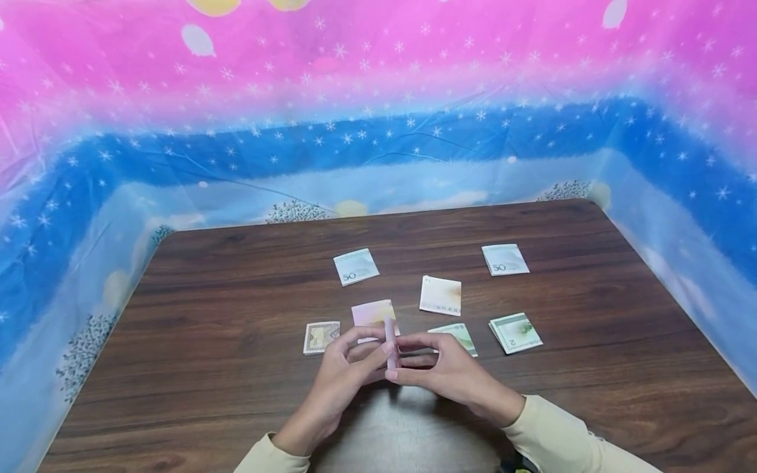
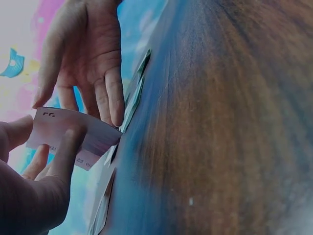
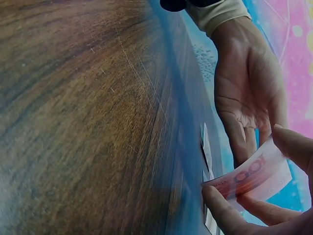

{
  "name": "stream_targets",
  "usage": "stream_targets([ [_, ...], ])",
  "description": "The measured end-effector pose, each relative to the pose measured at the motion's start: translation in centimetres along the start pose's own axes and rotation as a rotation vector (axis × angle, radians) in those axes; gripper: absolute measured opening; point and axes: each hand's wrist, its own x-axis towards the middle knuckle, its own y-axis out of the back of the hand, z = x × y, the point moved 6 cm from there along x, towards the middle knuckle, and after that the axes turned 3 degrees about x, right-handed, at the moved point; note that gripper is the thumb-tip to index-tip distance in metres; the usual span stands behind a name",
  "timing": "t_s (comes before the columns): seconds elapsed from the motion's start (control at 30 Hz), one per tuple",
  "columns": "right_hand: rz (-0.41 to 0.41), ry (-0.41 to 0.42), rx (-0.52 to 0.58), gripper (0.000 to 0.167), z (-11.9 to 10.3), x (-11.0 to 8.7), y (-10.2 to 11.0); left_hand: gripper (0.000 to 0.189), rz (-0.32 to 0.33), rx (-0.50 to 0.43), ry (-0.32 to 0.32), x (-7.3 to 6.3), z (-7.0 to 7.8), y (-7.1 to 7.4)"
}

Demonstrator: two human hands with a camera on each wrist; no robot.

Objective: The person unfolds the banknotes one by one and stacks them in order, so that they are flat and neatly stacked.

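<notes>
A pink folded banknote [image 1: 389, 332] stands on edge between the two hands, above the table; 100 is printed on its face in the right wrist view [image 3: 252, 171]. My left hand [image 1: 353, 368] holds it from the left, thumb on the near part. From the other side, my right hand [image 1: 452, 371] grips its edges between thumb and fingers. Just beyond the hands, a pink-and-yellow folded note [image 1: 372, 312] and a green folded note [image 1: 458, 335] are partly covered by fingers. Left of the left hand lies a brownish folded note [image 1: 322, 337].
Two folded notes marked 50 lie farther back, one on the left [image 1: 356, 266] and another on the right [image 1: 505, 259]. Between them and the hands is a pale folded note [image 1: 440, 295]. A green note [image 1: 516, 333] lies right. The wooden table [image 1: 207, 295] meets a patterned cloth [image 1: 378, 141].
</notes>
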Motion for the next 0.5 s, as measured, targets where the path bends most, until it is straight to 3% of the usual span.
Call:
stream_targets([
  [0.5, -0.04, -0.021, 0.018, 0.059, 0.09, -0.04, -0.06, 0.033, 0.041, 0.052, -0.004, -0.29, -0.29, 0.26],
])
